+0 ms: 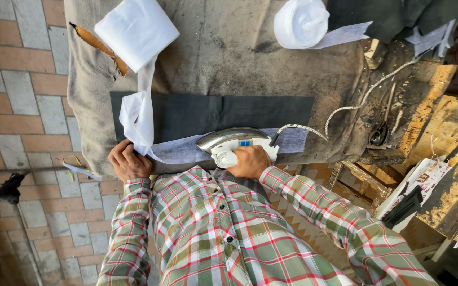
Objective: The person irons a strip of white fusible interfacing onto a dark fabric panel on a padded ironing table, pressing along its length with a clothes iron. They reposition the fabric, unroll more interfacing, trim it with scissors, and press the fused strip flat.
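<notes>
Right hand (250, 161) closed around the handle of a white and chrome electric iron (234, 144). Iron sits on a pale interfacing strip (184, 149) laid along the near edge of dark grey cloth (213, 112) on the padded bench (229, 53). Left hand (128, 161) curled, pinning the strip's left end at the bench edge. Braided cord (345, 108) runs right from the iron. White roll (300, 22) at far edge.
</notes>
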### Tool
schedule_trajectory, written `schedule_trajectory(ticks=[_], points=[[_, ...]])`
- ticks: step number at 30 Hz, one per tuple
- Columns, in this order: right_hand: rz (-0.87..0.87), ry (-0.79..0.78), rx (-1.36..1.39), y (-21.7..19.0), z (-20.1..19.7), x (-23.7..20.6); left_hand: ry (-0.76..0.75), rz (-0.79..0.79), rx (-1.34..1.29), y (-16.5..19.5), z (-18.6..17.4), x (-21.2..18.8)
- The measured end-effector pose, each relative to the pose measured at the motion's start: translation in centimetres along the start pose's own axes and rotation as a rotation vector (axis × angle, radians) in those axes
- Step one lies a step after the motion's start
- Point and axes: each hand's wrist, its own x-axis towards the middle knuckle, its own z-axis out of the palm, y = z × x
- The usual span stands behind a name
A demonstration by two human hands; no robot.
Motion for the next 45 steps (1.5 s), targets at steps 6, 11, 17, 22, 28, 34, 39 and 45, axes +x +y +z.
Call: schedule_trajectory(ticks=[6, 11, 17, 22, 28, 34, 39, 45], points=[[-0.018, 0.042, -0.015, 0.3, 0.8, -0.6, 0.007, 0.027, 0.019, -0.4, 0.2, -0.7], [-0.025, 0.097, -0.002, 0.1, 0.6, -0.5, 0.023, 0.032, 0.015, 0.2, 0.0, -0.4], [0.041, 0.012, 0.036, -0.1, 0.0, -0.4, 0.050, 0.058, 0.002, 1.4, -0.7, 0.5], [0.047, -0.075, 0.121, 1.3, -1.2, 0.2, 0.087, 0.085, 0.032, 2.5, -1.3, 0.4], [-0.109, -0.045, 0.190, 7.6, -6.8, -5.0, 0.099, 0.094, 0.064, 4.2, -1.6, 0.6], [0.271, 0.216, 0.001, 15.1, -12.1, -12.0, 0.083, -0.002, -0.013, 4.2, -2.7, 1.6], [0.628, 0.272, 0.021, 21.3, -15.2, -13.1, -0.019, -0.111, -0.075, 3.7, -3.6, 2.8], [0.705, 0.307, 0.244, 25.5, -16.2, -14.1, -0.077, -0.079, -0.027, 4.3, -4.2, 3.7]])
